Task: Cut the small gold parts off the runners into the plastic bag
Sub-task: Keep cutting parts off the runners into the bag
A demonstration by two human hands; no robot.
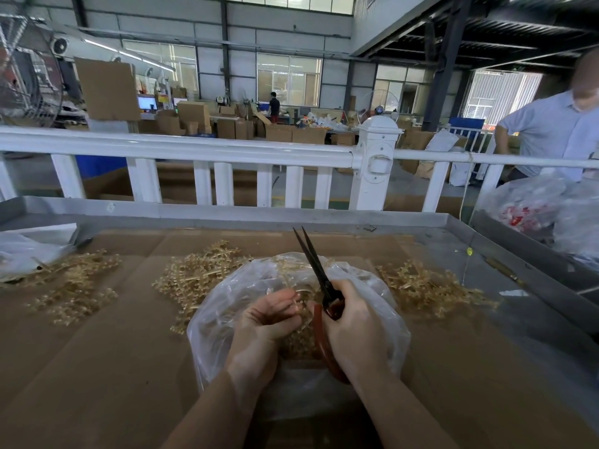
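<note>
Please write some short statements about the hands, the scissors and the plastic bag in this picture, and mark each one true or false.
1. The right hand grips the red-handled scissors with dark blades. True.
2. The scissor blades point down into the clear plastic bag. False: they point up and away from the person, toward the white railing.
3. The left hand holds a small pale gold runner over the bag. True.
4. The bag lies on bare metal. False: it lies on the brown cardboard sheet that covers the table.
5. Piles of gold runners lie on the cardboard to both sides of the bag. True.
</note>
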